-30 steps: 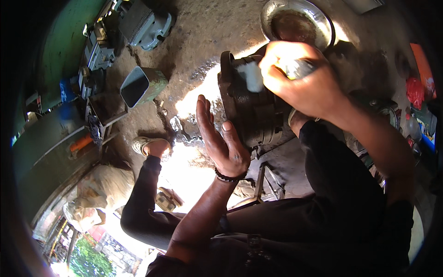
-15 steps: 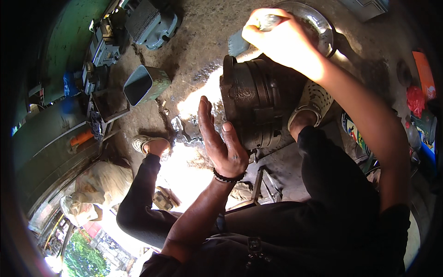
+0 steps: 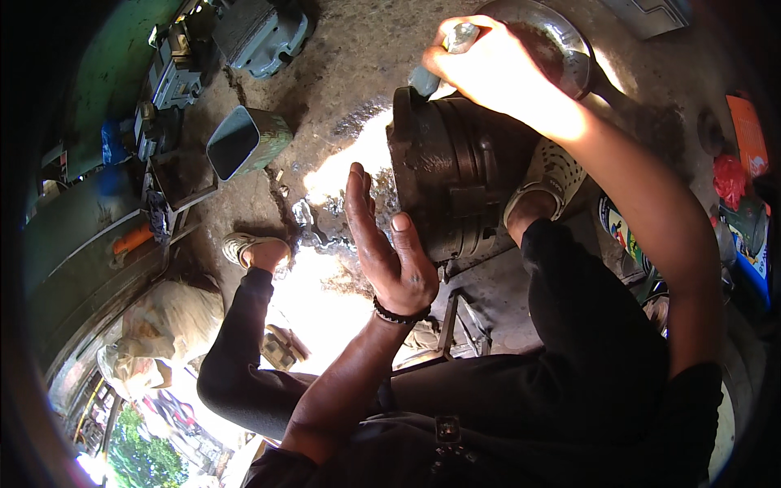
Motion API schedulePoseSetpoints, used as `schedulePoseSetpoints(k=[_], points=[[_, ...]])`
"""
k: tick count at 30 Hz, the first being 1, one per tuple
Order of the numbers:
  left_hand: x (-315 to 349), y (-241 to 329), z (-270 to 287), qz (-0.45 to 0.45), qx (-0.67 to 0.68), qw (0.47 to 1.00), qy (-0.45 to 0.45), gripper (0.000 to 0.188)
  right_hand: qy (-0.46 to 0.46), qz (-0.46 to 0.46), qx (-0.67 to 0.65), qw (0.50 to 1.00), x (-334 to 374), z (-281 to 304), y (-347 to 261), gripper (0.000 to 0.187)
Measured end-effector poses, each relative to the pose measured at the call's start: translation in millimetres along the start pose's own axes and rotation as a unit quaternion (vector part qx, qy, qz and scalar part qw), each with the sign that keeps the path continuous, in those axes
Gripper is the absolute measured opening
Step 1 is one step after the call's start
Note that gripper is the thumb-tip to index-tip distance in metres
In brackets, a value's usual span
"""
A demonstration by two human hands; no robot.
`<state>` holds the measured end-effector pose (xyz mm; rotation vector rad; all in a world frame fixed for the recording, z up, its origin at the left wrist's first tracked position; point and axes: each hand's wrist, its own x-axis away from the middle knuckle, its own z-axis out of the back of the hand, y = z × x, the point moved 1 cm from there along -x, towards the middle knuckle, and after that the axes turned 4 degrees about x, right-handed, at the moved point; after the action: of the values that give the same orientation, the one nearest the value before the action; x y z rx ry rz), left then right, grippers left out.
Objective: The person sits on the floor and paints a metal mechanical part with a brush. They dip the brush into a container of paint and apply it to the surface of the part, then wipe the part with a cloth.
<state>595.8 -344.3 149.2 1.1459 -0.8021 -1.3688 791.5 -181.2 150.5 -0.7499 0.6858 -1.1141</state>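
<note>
A big dark, wet-looking metal machine housing (image 3: 443,179), round and ribbed, stands in front of me between my feet. My right hand (image 3: 488,69) is closed around a paintbrush (image 3: 424,81) above the housing's far edge; strong sunlight washes out much of this hand. Just beyond it lies a round metal pan (image 3: 579,61) with dark liquid in it. My left hand (image 3: 394,256) is held upright at the near left side of the housing, fingers stretched out and thumb apart, holding nothing. Whether its palm touches the metal, I cannot tell.
A square green-grey container (image 3: 252,145) stands on the stained floor to the left. Grey metal castings (image 3: 264,41) lie at the far left. To the right are a labelled tin (image 3: 622,232) and a red plastic bag (image 3: 730,180). A metal stand (image 3: 449,325) is by my legs.
The brush has shifted slightly and its bristles are now seen more narrowly, close to the housing's far edge. My left hand keeps nearly the same place. The view has turned a little.
</note>
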Motion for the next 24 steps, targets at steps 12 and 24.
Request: schedulePoseSetpoints(k=[12, 24], points=[[0.9, -3.9, 0.9, 0.015, 0.013, 1.0, -0.001, 0.069, -0.028, -0.053, 0.015, 0.998, 8.8, 5.7, -29.2, 0.011], [1.6, -3.9, -0.5, 0.014, 0.014, 1.0, -0.004, 0.068, -0.055, -0.102, -0.042, 0.992, 11.4, 11.3, -37.3, 0.011]])
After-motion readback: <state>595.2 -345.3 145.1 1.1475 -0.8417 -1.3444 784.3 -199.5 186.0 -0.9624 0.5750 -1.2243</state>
